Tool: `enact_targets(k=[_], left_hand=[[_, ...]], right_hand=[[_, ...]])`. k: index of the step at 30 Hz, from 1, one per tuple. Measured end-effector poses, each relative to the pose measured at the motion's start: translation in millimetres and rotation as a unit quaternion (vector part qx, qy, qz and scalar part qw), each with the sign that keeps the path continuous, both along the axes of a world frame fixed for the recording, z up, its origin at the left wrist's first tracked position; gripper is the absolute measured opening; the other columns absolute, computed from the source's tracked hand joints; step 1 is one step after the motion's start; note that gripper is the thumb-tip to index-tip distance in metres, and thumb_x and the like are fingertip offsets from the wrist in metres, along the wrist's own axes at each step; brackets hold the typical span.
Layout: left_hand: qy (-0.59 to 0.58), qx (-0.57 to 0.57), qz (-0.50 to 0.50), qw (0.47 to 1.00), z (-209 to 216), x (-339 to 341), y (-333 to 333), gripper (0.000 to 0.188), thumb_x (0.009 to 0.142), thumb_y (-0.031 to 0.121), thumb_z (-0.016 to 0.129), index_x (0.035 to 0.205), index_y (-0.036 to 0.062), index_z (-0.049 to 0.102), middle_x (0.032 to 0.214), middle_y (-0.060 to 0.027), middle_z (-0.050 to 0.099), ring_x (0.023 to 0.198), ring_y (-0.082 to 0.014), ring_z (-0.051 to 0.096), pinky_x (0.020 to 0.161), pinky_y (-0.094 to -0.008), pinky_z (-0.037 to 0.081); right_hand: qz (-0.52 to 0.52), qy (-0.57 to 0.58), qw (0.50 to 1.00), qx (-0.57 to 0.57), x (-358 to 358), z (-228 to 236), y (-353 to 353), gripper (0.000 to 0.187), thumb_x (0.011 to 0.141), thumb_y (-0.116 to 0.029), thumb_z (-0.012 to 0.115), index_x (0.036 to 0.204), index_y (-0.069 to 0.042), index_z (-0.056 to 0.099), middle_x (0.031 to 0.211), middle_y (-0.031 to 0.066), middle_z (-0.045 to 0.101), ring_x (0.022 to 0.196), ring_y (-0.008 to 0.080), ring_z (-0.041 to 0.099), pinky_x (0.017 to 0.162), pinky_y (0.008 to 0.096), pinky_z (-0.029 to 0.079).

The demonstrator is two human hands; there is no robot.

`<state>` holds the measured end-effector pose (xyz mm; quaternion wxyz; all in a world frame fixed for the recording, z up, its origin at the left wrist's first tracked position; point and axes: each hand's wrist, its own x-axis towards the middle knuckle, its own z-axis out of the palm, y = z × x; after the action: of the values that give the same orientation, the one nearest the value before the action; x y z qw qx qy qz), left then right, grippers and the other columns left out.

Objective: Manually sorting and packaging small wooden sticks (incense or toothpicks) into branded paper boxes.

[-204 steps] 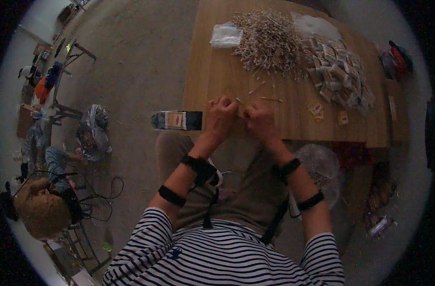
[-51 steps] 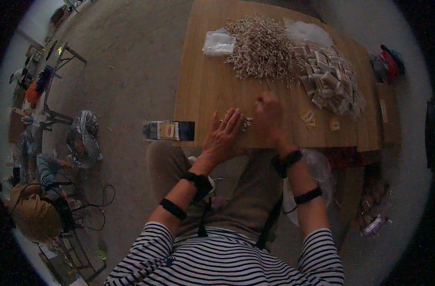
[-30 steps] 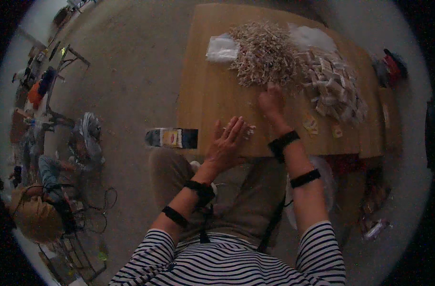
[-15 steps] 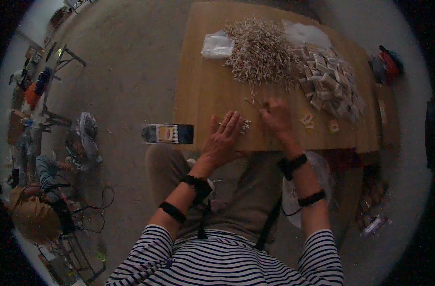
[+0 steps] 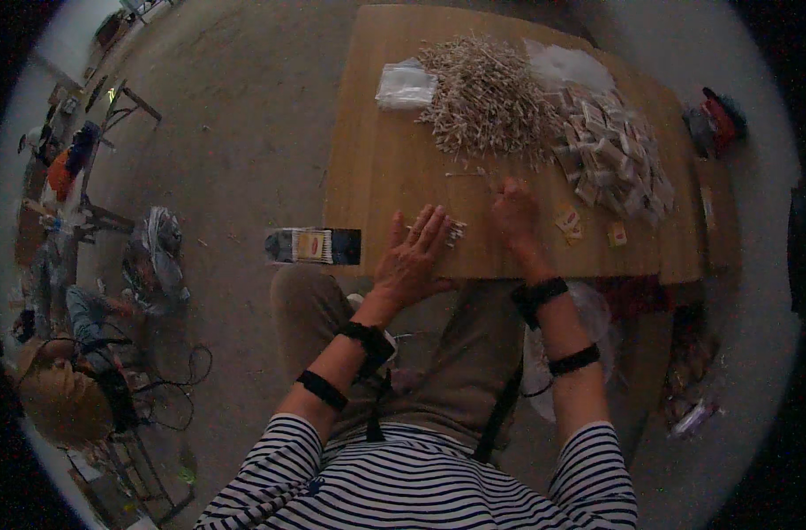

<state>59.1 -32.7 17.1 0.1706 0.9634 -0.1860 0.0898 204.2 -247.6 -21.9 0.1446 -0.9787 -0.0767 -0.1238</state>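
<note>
The left hand (image 5: 412, 258) is lying flat, unclenched, partly hiding a swab bundle (image 5: 456, 232) on the wooden table (image 5: 368, 168). The right hand (image 5: 515, 217) is sitting curled near the swab pile (image 5: 484, 97); its grasp cannot be determined. Grey floor (image 5: 244, 132) is extending leftward; objects (image 5: 693, 375) at lower right are appearing too dim to identify.

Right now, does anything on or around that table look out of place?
Yes: the dark slab bearing pale sticks juts past the left edge of the table, perhaps precariously. One loose stick lies outside the main heap, near the right hand.
</note>
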Motion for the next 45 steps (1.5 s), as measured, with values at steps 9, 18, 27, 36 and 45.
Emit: enact_targets(k=[9,18,27,36,45], left_hand=[[0.008,0.009,0.002,1.000,5.1,-0.1,-1.5,0.111,0.066,0.063,0.075,0.150,0.0025,0.034,0.158,-0.0144,0.030,0.149,-0.0291,0.024,0.119,-0.0600,0.015],[-0.001,-0.030,-0.002,1.000,0.3,-0.4,0.3,0.113,0.062,0.056,0.082,0.150,0.0030,0.034,0.158,-0.0144,0.031,0.149,-0.0285,0.024,0.119,-0.0603,0.014],[0.005,-0.031,-0.001,0.999,4.4,-0.4,-0.9,0.114,0.061,0.058,0.081,0.149,0.0022,0.035,0.158,-0.0142,0.032,0.149,-0.0283,0.024,0.119,-0.0600,0.014],[-0.007,-0.021,-0.013,1.000,6.4,2.6,-5.4,0.113,0.062,0.058,0.081,0.149,0.0024,0.035,0.158,-0.0139,0.031,0.149,-0.0292,0.025,0.120,-0.0589,0.013],[0.005,-0.034,0.002,0.999,0.2,-1.5,2.0,0.114,0.063,0.058,0.080,0.150,0.0014,0.033,0.159,-0.0140,0.029,0.149,-0.0293,0.024,0.119,-0.0606,0.012]], right_hand=[[0.243,-0.096,0.961,0.096,-23.4,34.8,6.1,0.016,0.083,-0.008,0.058,0.098,-0.005,0.063,0.096,0.0216,0.063,0.095,0.0406,0.062,0.082,0.0483,0.050],[0.178,0.013,0.974,0.139,-27.2,23.4,8.9,0.014,0.083,-0.007,0.056,0.096,-0.001,0.059,0.095,0.0219,0.062,0.091,0.0425,0.060,0.077,0.0489,0.048],[0.049,0.045,0.994,0.082,-12.7,15.3,-0.5,0.015,0.082,-0.013,0.060,0.089,0.000,0.059,0.089,0.0219,0.063,0.092,0.0417,0.060,0.078,0.0511,0.048],[0.076,-0.115,0.990,-0.013,8.5,-55.7,-37.0,0.023,0.084,-0.019,0.058,0.099,-0.002,0.060,0.103,0.0233,0.063,0.097,0.0431,0.060,0.085,0.0516,0.050],[0.188,-0.014,0.982,0.015,-27.6,12.5,14.2,0.017,0.081,-0.015,0.060,0.094,-0.007,0.066,0.094,0.0222,0.065,0.084,0.0431,0.063,0.072,0.0515,0.051]])
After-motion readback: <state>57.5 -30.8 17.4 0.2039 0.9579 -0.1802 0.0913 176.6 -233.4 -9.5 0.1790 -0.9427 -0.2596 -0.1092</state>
